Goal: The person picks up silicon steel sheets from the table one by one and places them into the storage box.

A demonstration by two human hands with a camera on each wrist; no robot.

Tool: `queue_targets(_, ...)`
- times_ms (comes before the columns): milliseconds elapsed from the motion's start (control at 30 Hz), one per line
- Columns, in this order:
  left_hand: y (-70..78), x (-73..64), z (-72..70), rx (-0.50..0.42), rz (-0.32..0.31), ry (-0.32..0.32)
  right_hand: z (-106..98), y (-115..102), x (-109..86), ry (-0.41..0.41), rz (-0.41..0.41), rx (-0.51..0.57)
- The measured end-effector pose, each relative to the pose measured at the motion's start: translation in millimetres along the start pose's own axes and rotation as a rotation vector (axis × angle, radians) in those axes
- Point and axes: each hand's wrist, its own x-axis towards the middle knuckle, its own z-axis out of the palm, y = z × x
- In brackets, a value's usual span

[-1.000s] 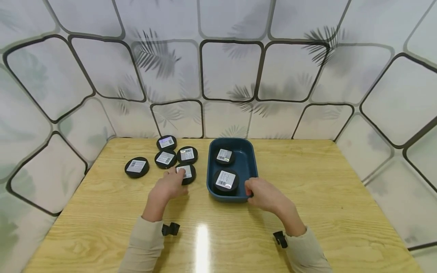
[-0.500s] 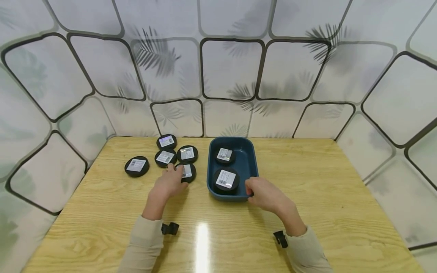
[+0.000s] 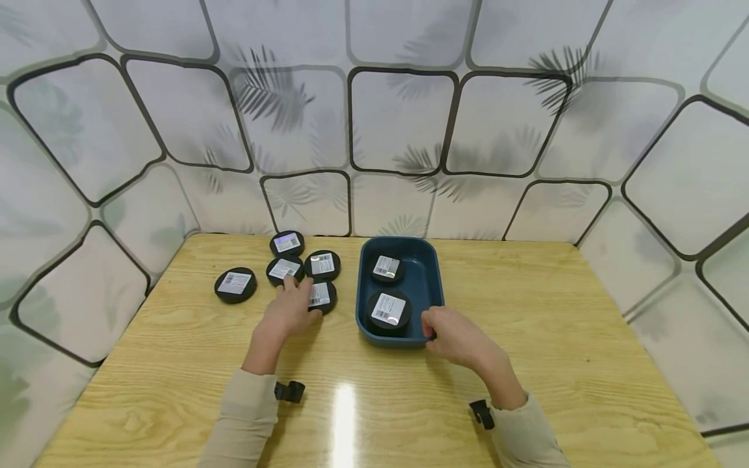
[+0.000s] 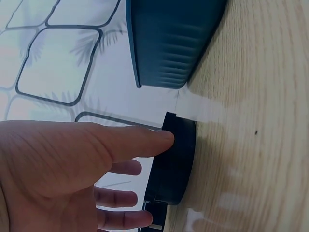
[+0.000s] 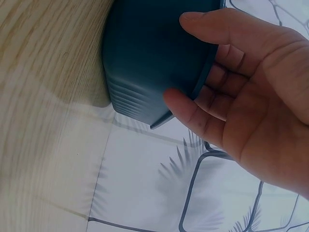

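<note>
My left hand (image 3: 287, 313) reaches over a flat black round case (image 3: 324, 295) with a white barcode label. Its thumb (image 4: 154, 140) touches the case's side in the left wrist view, while the other fingers extend loosely past it. One fingertip lies at the edge of a neighbouring round case (image 3: 283, 267). At the near right corner of a dark blue plastic bin (image 3: 421, 286), my right hand (image 3: 459, 337) pinches the rim, thumb outside and fingers over the edge. Inside the bin lie two similar cases, one at the back (image 3: 387, 268) and one in front (image 3: 389, 310).
Two more labelled cases, one at the back (image 3: 287, 244) and one beside it (image 3: 322, 264), lie close to the left hand. Another case (image 3: 235, 285) sits apart at the left. The wooden table (image 3: 556, 312) meets a patterned wall covering (image 3: 398, 123) behind.
The left fingers have shifted slightly away from the middle of the near case's label, towards the neighbouring case. The right hand keeps its hold on the rim; the bin and cases stay put.
</note>
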Motion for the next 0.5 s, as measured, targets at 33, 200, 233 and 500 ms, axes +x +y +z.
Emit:
queue_targets(33, -0.6, 0.2, -0.1, -0.002, 0.003, 0.003, -0.1, -0.1, -0.2, 0.0, 0.0, 0.001)
queue_targets(200, 0.2, -0.2, -1.0, -0.002, 0.007, -0.023, -1.0, -0.4, -0.6, -0.003, -0.014, 0.006)
queue_targets(233, 0.9, -0.3, -1.0, -0.001, 0.005, -0.031, -1.5, -0.5, -0.6, -0.004, -0.017, 0.007)
queue_targets(500, 5.3, 3.5, 3.3, 0.007, -0.016, -0.022, -2.2, 0.3, -1.9, -0.014, -0.027, 0.008)
